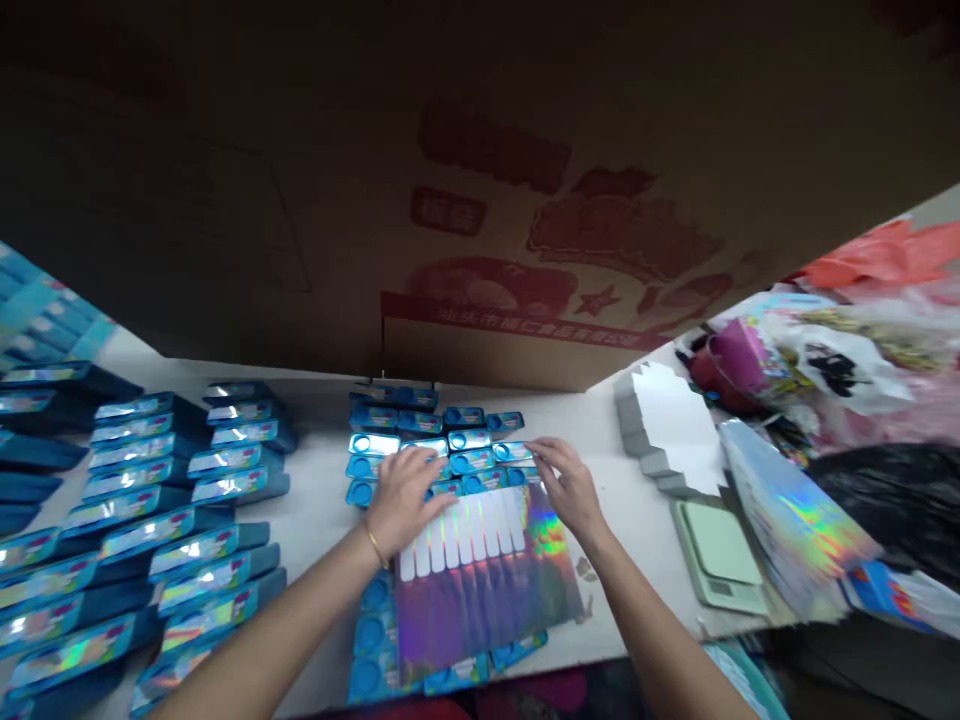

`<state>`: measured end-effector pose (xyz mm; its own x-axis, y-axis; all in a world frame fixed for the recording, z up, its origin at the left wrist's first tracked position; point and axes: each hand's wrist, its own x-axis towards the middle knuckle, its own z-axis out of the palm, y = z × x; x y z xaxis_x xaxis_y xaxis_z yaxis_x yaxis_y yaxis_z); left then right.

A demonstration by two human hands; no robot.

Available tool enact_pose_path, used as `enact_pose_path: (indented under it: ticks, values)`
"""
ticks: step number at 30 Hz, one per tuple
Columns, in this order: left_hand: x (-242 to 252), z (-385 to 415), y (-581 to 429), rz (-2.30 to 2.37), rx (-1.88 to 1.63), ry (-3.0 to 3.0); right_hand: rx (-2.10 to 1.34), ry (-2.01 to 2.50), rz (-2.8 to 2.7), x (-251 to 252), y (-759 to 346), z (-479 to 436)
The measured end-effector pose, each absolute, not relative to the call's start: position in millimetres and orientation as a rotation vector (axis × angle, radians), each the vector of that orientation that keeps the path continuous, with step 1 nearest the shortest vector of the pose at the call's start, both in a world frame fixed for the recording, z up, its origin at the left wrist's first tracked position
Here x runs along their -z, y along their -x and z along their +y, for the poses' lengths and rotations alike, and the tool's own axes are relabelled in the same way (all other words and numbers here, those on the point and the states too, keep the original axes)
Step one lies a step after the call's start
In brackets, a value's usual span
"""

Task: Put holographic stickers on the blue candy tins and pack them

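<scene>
My left hand lies palm down over a cluster of small blue boxes, fingers stretched out and thumb toward a sheet. A shiny rainbow-silver sheet rests on the front boxes, with a row of pale tongue-shaped strips along its upper part. Above the sheet's right corner is my right hand, thumb and fingertips pinched together at the end of a blue box. Whatever is between those fingertips is too small to make out. The boxes have round marks on their upper faces.
A large cardboard carton walls off the back. Rows of blue boxes stand at left. On the right are a stack of white cards, a pale green scale, more shiny sheets and plastic bags.
</scene>
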<state>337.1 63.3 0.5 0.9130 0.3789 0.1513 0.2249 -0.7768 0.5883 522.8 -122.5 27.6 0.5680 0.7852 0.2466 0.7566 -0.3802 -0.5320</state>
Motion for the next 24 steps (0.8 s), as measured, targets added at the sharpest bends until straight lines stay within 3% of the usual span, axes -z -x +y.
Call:
enact_pose_path:
  ticks: [6, 13, 21, 24]
  values:
    - [19, -7, -369, 0.573, -0.156, -2.545, -0.127, 2.538, -1.628, 0, -515, -155]
    - [22, -15, -374, 0.716, -0.222, -2.543, 0.026, 2.350, -1.895, 21, -502, -186]
    - [24, -16, -377, 0.728, -0.267, -2.461, -0.501, 1.969, -0.843, -73, -481, -170]
    - [20, -12, -374, 0.726, -0.373, -2.267, -0.659, 1.746, -0.469, -83, -480, -147]
